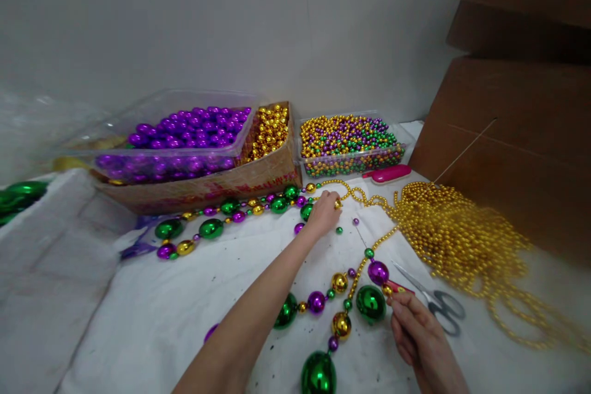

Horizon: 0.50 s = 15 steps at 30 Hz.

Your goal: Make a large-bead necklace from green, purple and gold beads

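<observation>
Short bead strand (378, 273) is lying right of centre, near side, a bare thread running far-left from its green bead towards a small purple bead (355, 221). Right hand (418, 326) is pinching the strand's near end at a gold bead, grip closed, probably steadying the string. Left hand (324, 215) is hovering or resting by the far garlands (211, 228), fingers bent, gold showing at the tips; cannot tell whether that grip is holding anything. Big green ball (370, 305) is sitting just left of the right hand. Scissors (431, 297) are lying open just beyond that hand, likely for quick access. Gold chains (457, 234) are piling up at right, presumably bunched there to leave working room. Mixed-bead tub (355, 156), cardboard box (207, 192) and purple-ball tub (184, 152) are lining the far edge, seemingly sorted for picking. White cloth (175, 295) is covering the desk, perhaps stopping beads rolling.
</observation>
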### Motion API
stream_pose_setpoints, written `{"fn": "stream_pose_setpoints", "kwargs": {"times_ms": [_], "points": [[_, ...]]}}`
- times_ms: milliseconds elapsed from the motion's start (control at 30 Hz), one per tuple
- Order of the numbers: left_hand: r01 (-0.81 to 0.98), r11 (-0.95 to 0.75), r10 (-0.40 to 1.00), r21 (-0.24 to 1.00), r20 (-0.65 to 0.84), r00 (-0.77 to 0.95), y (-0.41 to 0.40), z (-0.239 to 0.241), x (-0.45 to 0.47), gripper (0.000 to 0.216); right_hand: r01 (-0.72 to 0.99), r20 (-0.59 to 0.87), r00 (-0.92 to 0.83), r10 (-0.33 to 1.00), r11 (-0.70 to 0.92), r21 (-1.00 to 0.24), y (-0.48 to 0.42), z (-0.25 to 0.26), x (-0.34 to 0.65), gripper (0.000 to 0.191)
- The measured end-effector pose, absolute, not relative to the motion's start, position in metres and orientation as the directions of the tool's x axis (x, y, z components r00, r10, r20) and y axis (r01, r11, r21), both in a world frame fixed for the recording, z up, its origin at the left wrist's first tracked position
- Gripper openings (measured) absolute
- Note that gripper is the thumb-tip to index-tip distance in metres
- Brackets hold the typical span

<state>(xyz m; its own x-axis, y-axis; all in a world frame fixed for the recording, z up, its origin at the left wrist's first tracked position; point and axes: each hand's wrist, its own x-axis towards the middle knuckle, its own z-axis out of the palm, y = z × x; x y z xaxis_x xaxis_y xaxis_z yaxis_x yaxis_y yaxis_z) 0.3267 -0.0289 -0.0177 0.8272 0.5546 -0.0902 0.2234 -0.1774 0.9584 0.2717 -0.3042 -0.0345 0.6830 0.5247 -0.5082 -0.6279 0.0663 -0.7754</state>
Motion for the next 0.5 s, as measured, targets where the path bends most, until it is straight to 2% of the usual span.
{"fn": "stream_pose_setpoints", "kwargs": {"times_ms": [100,200,267,333,500], "points": [[0.203,0.004,0.551,0.979,-0.172,0.817,-0.033,-0.006,0.297,0.012,-0.631,-0.511,0.662,0.549,0.039,-0.775,-0.303,-0.033,0.268,0.038],[0.143,0.285,0.498,0.948,-0.273,0.823,-0.042,0.004,0.264,0.024,-0.613,-0.476,0.635,0.608,0.022,-0.79,-0.299,-0.033,0.262,0.038],[0.072,0.551,0.443,0.831,-0.364,0.82,-0.047,0.007,0.248,0.026,-0.596,-0.454,0.624,0.635,0.011,-0.803,-0.297,-0.033,0.258,0.039],[0.005,0.725,0.393,0.689,-0.42,0.818,-0.051,0.009,0.238,0.026,-0.576,-0.44,0.624,0.646,0.0,-0.817,-0.296,-0.033,0.253,0.04],[-0.053,0.774,0.377,0.631,-0.392,0.839,-0.059,0.011,0.233,0.026,-0.535,-0.409,0.64,0.65,-0.005,-0.845,-0.299,-0.03,0.244,0.039]]}}
